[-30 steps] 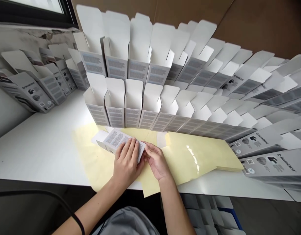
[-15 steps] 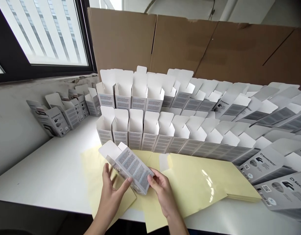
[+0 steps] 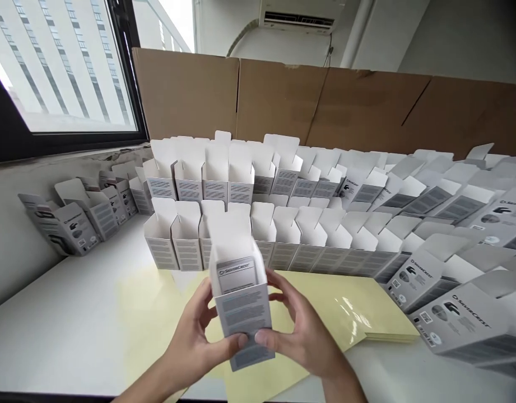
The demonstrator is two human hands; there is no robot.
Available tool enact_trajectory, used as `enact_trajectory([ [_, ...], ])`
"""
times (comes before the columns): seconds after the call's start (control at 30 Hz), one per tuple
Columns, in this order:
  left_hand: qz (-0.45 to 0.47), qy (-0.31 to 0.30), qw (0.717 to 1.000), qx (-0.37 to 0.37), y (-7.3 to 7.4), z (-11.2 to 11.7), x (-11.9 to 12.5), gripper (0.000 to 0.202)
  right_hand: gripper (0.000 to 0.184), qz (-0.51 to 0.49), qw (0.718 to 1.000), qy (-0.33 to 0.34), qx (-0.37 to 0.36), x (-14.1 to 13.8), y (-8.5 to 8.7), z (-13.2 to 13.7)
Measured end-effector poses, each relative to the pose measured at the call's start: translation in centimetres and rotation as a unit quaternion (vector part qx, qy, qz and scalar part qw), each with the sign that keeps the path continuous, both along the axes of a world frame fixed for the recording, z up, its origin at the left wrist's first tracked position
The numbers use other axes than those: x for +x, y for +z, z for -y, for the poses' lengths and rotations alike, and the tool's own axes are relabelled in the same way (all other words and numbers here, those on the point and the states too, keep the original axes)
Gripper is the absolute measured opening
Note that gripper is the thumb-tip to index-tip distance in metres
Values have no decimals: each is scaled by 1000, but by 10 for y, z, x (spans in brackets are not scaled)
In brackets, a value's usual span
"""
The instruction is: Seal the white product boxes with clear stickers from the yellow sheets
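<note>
The left hand and the right hand are together on an open-topped white-and-grey paperboard carton, clamping it from both sides, with the thumbs pressed on its front face near the lower end and the fingers curled behind it. The carton stands upright in their grip, raised in front of the person, with a grey printed panel facing the camera and its white top flaps open. Below the hands lie pale yellow glossy sheets on a white table; whether the carton's lower end touches them cannot be told. Just beyond, two rows of matching open cartons stand side by side on the table, flaps up. To the right, grey SilverCrest-printed cartons lie tilted and overlapping, while a smaller group of cartons leans near the wall under the window. Behind the rows, brown corrugated cardboard sheets stand upright along the far side. Farther off, a dark-framed window shows a tall building, and a white wall-mounted air conditioner sits high up
</note>
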State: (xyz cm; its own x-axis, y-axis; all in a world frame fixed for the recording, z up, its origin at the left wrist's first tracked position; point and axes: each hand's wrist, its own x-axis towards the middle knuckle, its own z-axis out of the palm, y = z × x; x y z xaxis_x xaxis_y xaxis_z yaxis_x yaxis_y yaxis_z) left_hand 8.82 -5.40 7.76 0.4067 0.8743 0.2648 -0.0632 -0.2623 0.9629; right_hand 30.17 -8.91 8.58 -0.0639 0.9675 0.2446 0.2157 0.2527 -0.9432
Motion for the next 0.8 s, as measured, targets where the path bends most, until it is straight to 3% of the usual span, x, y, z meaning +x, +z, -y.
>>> enact_trajectory([
  [0.1, -23, -49, 995, 82, 26, -18, 21, 80, 77, -10, 999, 48, 20, 22, 31, -9],
  [0.17, -45, -52, 986, 154, 40, -36, 35, 85, 68, -20, 998, 45, 28, 38, 48, -15],
  [0.23, -96, -8, 970, 225, 53, -58, 47, 81, 66, -34, 998, 14, 49, 55, 64, -22],
  [0.3, -152, 66, 950, 263, 64, -84, 59, 55, 64, -44, 995, -35, 84, 71, 78, -32],
  [0.37, -211, 89, 924, 305, 71, -112, 70, 44, 59, -59, 986, -82, 133, 85, 94, -48],
  [0.5, -318, 178, 818, 445, 70, -158, 94, 38, 56, -93, 957, -126, 243, 94, 119, -89],
  [0.57, -342, 213, 782, 476, 64, -171, 103, 39, 56, -91, 945, -135, 282, 92, 125, -111],
  [0.67, -346, 214, 769, 493, 53, -179, 107, 42, 60, -74, 938, -132, 313, 87, 126, -140],
  [0.8, -319, 221, 757, 525, 44, -178, 102, 43, 64, -75, 947, -104, 296, 85, 119, -171],
])
